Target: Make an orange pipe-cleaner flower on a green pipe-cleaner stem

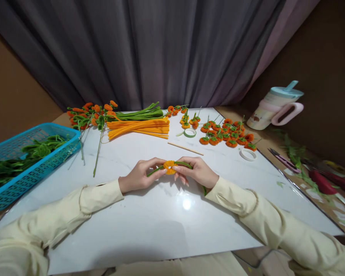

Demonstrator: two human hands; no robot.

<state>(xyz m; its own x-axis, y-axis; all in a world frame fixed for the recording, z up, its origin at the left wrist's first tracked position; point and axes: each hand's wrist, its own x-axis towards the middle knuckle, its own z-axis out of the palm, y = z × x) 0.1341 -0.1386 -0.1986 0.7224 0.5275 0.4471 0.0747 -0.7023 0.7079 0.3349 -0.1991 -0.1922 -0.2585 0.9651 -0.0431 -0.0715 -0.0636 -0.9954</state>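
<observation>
An orange-yellow pipe-cleaner flower, ring-shaped with a small gap at its centre, is held between both hands over the middle of the white table. My left hand pinches its left side, and a green pipe cleaner runs out under those fingers. On the right side, my right hand closes on the flower with thumb and forefinger. More green stem passes along the right palm and shows again below the wrist. Parts of the fingers behind the flower are hidden.
Bundles of orange pipe cleaners and green pipe cleaners lie behind. Finished flowers, a green tape roll, a white tape roll and a wooden stick lie right. A blue basket, tumbler and scissors flank the table.
</observation>
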